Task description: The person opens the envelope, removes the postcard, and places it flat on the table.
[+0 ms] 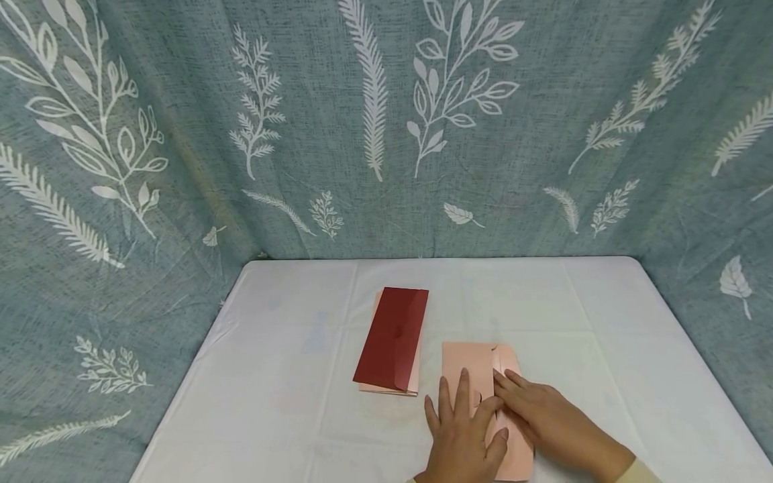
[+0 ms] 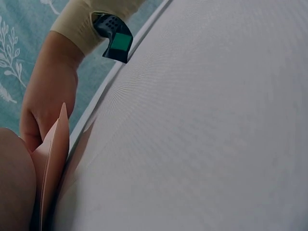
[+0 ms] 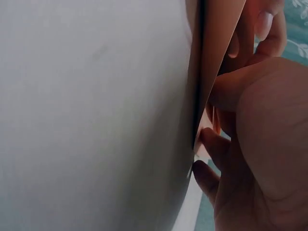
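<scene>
A peach paper envelope [image 1: 466, 355] lies upright at the right front of the table, its flap [image 1: 515, 446] along the right side. My left hand [image 1: 461, 436] rests on the envelope's body with spread fingers, thumb close to the flap's edge. From the right, my right hand [image 1: 546, 416] presses the flap, its fingers together and extended across it. Seen edge-on in the left wrist view, the envelope [image 2: 57, 149] has its flap side slightly raised. In the right wrist view my right hand [image 3: 269, 130] lies over the envelope's edge [image 3: 219, 33].
Left of my hands, a dark red envelope [image 1: 389, 335] lies slanted on top of peach envelopes [image 1: 386, 389]. A white cloth covers the table [image 1: 272, 376]. Behind it and at both sides hangs a blue-green curtain [image 1: 302, 134] with white leaf prints.
</scene>
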Action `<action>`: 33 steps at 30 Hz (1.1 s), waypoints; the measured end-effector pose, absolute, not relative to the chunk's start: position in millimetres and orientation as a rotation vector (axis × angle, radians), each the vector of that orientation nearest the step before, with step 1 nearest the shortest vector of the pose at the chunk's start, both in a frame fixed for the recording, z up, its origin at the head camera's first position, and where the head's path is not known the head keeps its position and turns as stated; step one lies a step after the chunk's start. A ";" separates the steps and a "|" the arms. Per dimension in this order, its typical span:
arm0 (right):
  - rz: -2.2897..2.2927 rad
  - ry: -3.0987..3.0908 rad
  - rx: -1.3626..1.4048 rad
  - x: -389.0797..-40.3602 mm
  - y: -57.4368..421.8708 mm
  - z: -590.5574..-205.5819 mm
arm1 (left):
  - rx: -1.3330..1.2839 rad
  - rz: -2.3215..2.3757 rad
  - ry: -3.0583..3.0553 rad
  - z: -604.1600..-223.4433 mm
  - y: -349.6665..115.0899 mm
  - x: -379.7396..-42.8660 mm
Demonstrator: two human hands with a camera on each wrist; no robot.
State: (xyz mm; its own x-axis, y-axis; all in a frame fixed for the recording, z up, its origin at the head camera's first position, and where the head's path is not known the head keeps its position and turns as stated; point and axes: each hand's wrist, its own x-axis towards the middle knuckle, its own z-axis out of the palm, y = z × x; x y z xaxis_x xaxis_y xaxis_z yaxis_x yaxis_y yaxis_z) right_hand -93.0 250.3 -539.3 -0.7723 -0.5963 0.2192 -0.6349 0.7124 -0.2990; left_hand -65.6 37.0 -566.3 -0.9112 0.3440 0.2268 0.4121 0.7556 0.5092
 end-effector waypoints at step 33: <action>0.401 -2.939 1.027 -97.9 259.7 -538.3 | -0.629 -0.867 -2.873 -563.7 34.5 -64.8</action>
